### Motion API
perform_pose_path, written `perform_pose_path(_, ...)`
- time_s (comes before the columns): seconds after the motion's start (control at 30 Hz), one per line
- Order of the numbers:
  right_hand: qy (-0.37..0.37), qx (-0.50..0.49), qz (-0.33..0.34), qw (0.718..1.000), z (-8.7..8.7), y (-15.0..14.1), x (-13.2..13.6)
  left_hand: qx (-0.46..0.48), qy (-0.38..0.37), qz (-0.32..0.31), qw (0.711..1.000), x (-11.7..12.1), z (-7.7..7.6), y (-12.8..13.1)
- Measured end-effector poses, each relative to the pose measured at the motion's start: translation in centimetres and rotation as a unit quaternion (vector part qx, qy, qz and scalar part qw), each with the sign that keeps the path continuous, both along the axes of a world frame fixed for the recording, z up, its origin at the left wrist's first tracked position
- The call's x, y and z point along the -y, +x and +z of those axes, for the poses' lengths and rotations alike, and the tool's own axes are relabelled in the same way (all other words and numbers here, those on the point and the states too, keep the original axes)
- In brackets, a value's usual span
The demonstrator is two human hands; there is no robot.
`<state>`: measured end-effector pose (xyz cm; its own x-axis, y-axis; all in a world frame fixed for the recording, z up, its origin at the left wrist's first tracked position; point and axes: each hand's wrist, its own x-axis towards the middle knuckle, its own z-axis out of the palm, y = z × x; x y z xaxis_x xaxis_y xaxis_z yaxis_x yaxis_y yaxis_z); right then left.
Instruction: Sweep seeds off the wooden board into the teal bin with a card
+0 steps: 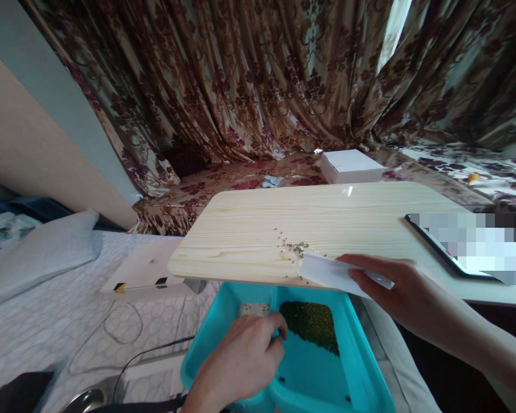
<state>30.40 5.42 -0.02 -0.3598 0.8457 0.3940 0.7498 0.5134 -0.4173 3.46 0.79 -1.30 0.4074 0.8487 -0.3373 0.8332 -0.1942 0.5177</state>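
Observation:
My right hand (395, 284) pinches a folded piece of white paper (333, 274) between thumb and fingers. The paper lies low over the wood-grain tabletop, its left end against a scatter of small greenish beans (298, 248). Below the table's front edge is a teal divided tray (316, 373). Its right compartment holds a heap of green mung beans (312, 321); white grains (254, 310) with dark specks show in the left one. Over the tray, near its divider, my left hand (247, 358) is closed with curled fingers; whether anything is in them is hidden.
The wooden table (241, 218) has a tablet-like device (468, 246) on its right, its screen blurred out. A white box (352, 165) stands behind it. To the left, a bed (124, 264) bears a pillow (47, 249), a pale flat case (146, 267) and cables.

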Motion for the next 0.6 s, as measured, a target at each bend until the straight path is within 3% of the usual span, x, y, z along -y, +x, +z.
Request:
perform_pose_path(0.4,-0.017,-0.021,0.015,1.0,0.2,-0.3,1.1,0.0,0.002,0.007,1.0,0.1,0.0,-0.4)
perform_pose_path(0.6,0.024,-0.02,0.011,0.999,0.9,-2.3,0.5,-0.007,0.003,0.013,1.0,0.1,0.1,-0.7)
